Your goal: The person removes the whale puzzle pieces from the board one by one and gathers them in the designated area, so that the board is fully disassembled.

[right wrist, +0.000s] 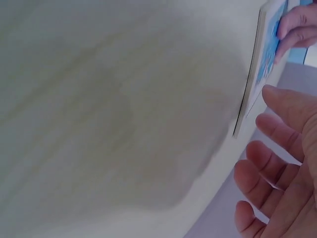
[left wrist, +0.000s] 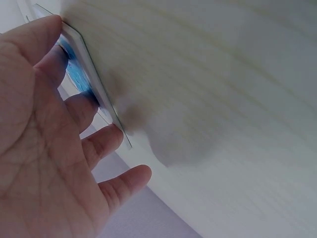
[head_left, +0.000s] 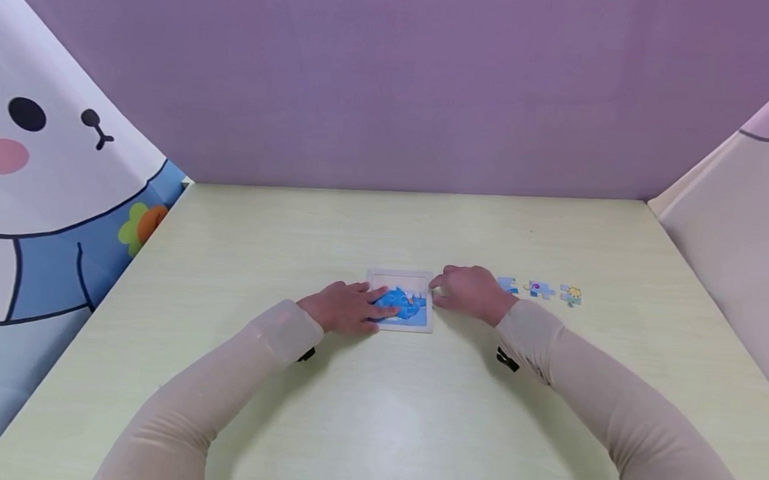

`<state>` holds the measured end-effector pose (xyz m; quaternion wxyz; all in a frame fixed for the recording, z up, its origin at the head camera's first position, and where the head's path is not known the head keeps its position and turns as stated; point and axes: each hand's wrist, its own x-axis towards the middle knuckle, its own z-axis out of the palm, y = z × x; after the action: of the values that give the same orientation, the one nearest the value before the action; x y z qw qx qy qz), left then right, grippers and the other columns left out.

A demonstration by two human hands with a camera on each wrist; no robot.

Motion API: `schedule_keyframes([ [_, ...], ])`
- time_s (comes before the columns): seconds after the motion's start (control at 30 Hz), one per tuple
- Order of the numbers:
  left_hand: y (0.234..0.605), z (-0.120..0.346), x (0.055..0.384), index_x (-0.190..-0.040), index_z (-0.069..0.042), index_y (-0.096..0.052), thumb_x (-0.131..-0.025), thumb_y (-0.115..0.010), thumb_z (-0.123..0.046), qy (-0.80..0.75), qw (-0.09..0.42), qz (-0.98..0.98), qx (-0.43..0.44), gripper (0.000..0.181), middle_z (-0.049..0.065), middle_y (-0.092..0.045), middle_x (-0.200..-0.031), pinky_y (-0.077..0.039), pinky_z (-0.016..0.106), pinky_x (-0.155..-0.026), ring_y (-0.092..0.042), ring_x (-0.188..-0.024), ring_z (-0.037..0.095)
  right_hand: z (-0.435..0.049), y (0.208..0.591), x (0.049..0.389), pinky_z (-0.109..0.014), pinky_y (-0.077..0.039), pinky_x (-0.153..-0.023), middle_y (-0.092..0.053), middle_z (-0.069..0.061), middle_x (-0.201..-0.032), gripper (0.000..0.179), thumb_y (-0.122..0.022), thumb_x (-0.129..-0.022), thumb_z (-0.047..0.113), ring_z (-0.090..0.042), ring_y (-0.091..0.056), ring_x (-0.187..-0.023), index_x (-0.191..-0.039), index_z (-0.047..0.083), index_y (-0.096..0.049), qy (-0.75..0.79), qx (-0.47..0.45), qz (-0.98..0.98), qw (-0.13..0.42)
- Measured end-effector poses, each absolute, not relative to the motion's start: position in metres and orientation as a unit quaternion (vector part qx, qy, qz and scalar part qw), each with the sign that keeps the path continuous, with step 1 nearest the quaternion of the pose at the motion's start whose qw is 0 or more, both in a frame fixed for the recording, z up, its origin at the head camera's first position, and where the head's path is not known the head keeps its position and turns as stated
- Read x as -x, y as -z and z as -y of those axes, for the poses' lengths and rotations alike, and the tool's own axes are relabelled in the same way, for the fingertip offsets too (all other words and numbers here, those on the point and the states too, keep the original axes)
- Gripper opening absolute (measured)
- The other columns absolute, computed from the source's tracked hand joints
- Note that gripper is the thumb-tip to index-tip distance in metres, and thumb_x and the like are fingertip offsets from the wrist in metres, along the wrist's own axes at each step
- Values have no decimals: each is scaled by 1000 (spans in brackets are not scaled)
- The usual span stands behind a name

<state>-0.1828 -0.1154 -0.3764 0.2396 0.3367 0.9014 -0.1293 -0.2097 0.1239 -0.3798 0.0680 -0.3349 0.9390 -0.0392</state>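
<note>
A small jigsaw tray [head_left: 429, 321] with a pale rim lies on the table, its lower part filled with blue puzzle pieces [head_left: 412, 308] and its upper part bare. My left hand [head_left: 348, 308] rests on the tray's left side, fingers spread over the rim and the blue pieces. In the left wrist view, its fingertips lie along the tray's edge [left wrist: 88, 58]. At the tray's upper right corner is my right hand [head_left: 469, 291], bent loosely. The right wrist view shows nothing between its fingers [right wrist: 255, 176], with the thumb close by the tray's rim [right wrist: 251, 74].
Three loose jigsaw pieces lie in a row right of the right hand: a blue one [head_left: 508, 283], one with a pink swirl [head_left: 541, 289] and one with yellow [head_left: 571, 295]. A purple panel [head_left: 418, 89] stands behind the table [head_left: 375, 413], with printed cloth at both sides.
</note>
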Motion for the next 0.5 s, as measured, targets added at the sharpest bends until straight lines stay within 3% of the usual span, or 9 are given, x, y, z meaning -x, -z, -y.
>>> schedule_keyframes([
  [0.5, 376, 117, 182, -152, -36, -25, -101, -38, -45, 137, 229, -897, -353, 53, 1, -17, -160, -39, 48, -101, -24, -142, 33, -107, 389, 207, -36, -52, -70, -67, -4, -104, 31, -66, -91, 27, -17, -60, -89, -117, 11, -70, 44, 313, -943, 101],
])
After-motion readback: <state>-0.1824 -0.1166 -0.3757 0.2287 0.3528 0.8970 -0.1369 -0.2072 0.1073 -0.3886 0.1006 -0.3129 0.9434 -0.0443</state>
